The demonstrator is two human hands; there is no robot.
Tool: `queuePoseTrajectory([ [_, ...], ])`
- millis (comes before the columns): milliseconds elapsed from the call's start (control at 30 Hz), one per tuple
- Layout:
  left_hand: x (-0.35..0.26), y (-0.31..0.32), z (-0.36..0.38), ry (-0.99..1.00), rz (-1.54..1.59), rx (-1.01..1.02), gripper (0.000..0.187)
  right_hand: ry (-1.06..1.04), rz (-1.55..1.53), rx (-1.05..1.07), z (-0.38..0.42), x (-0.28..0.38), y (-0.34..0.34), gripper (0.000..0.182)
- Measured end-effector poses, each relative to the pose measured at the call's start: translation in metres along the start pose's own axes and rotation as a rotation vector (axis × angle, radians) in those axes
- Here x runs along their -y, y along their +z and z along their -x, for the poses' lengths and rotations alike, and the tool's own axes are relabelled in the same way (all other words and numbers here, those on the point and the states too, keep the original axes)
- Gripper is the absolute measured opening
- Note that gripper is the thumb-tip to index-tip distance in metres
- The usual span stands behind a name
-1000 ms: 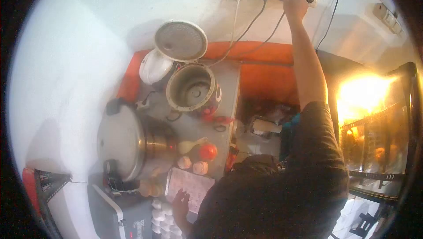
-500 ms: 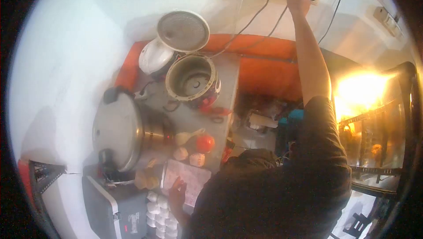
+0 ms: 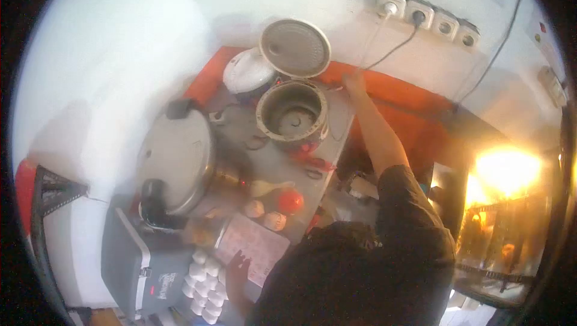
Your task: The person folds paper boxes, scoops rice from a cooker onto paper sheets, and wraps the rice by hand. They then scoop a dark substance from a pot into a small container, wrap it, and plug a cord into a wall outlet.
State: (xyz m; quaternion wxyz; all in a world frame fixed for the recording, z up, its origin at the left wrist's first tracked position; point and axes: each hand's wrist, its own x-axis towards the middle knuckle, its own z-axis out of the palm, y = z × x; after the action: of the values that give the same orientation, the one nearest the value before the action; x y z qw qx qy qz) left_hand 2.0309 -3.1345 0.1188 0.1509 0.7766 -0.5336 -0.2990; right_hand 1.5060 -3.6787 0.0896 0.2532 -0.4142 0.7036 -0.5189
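My right hand [image 3: 354, 81] is closed at the back edge of the counter, beside the open rice cooker [image 3: 293, 112]. The power cord it holds shows only faintly; the plug end is hidden in my fingers. The cooker's lid [image 3: 295, 48] stands raised, and its inside looks bare. My left hand [image 3: 238, 269] lies with fingers spread on a flat pinkish box [image 3: 252, 245]. Near that box are a red ball-shaped thing [image 3: 290, 200] and round, pale, patterned pieces [image 3: 274, 221]. On the wall, a row of sockets [image 3: 445, 25] has two plugs in it.
A large lidded steel pot [image 3: 177, 161] stands to the left, above a grey cooler box [image 3: 129, 260]. White eggs [image 3: 204, 284] are stacked beside the cooler. Behind the cooker is a white appliance [image 3: 248, 72]. A lit glass display case [image 3: 505, 206] stands at right.
My right hand has come down from the wall sockets to beside the rice cooker, pulling a plug out of its socket. The view has shifted; my left hand stays on the box.
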Motion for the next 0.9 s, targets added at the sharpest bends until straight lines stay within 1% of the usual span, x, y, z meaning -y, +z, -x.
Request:
queuePoseTrajectory([
  [67,0.012,0.003,0.010,-0.033,0.010,-0.038,0.046,0.011,-0.027,0.049,-0.012,-0.035,0.024,0.031],
  [100,0.022,0.007,0.017,-0.070,0.029,-0.040,0.046,-0.015,-0.058,0.133,-0.035,-0.075,0.042,0.043],
  [133,0.030,0.010,0.023,-0.111,0.048,-0.038,0.046,-0.081,-0.330,0.171,-0.028,-0.069,0.046,0.046],
  [167,0.036,0.013,0.029,-0.107,0.009,-0.053,0.046,-0.133,-0.600,0.213,-0.020,-0.066,0.048,0.050],
  [200,0.043,0.018,0.036,-0.108,-0.031,-0.062,0.045,-0.216,-0.518,0.243,-0.051,-0.101,0.064,0.044],
  [233,0.055,0.025,0.045,-0.110,-0.071,-0.067,0.045,-0.300,-0.436,0.272,-0.065,-0.114,0.073,0.039],
  [267,0.071,0.033,0.050,-0.005,-0.124,-0.126,0.046,-0.266,-0.284,0.311,-0.074,-0.132,0.075,0.041],
  [300,0.024,0.015,0.057,-0.310,0.056,0.029,0.051,-0.241,-0.131,0.353,-0.061,-0.121,0.066,0.043],
  [367,0.048,0.031,0.061,-0.387,0.142,0.031,0.051,-0.052,-0.221,0.377,-0.015,-0.087,0.056,0.043],
  [433,0.040,0.029,0.060,-0.321,0.119,0.019,0.051,-0.080,-0.369,0.300,-0.007,-0.106,0.068,0.037],
  [467,0.025,0.022,0.058,-0.329,0.098,0.034,0.050,-0.129,-0.105,0.194,0.011,-0.085,0.060,0.036],
  [500,0.012,0.017,0.058,-0.343,0.176,0.006,0.048,-0.187,0.156,0.080,0.023,-0.069,0.052,0.036],
  [567,-0.004,0.006,0.052,-0.346,0.246,0.050,0.046,-0.206,0.139,0.014,0.029,-0.066,0.050,0.036],
  [600,0.003,0.014,0.052,-0.270,0.206,0.018,0.047,-0.214,0.130,-0.028,0.028,-0.067,0.046,0.036],
  [667,0.025,0.031,0.046,-0.112,0.123,-0.040,0.049,-0.277,0.008,0.008,0.035,-0.045,0.032,0.036],
  [700,0.017,0.029,0.044,-0.129,0.139,-0.016,0.048,-0.304,-0.053,0.025,0.039,-0.034,0.028,0.036],
  [767,-0.002,0.014,0.039,-0.164,0.166,0.033,0.045,-0.369,0.025,-0.031,-0.008,-0.040,0.027,0.034],
  [800,0.006,0.020,0.037,-0.148,0.140,0.044,0.044,-0.399,0.063,-0.058,-0.022,-0.043,0.029,0.034],
  [833,0.009,0.022,0.035,-0.124,0.140,0.044,0.045,-0.442,-0.046,-0.070,-0.003,-0.014,0.027,0.031],
  [867,0.011,0.024,0.034,-0.106,0.143,0.039,0.045,-0.484,-0.160,-0.073,0.031,0.040,0.020,0.029],
  [900,0.013,0.025,0.036,-0.101,0.147,0.026,0.046,-0.469,-0.246,-0.062,0.062,0.080,0.015,0.026],
])
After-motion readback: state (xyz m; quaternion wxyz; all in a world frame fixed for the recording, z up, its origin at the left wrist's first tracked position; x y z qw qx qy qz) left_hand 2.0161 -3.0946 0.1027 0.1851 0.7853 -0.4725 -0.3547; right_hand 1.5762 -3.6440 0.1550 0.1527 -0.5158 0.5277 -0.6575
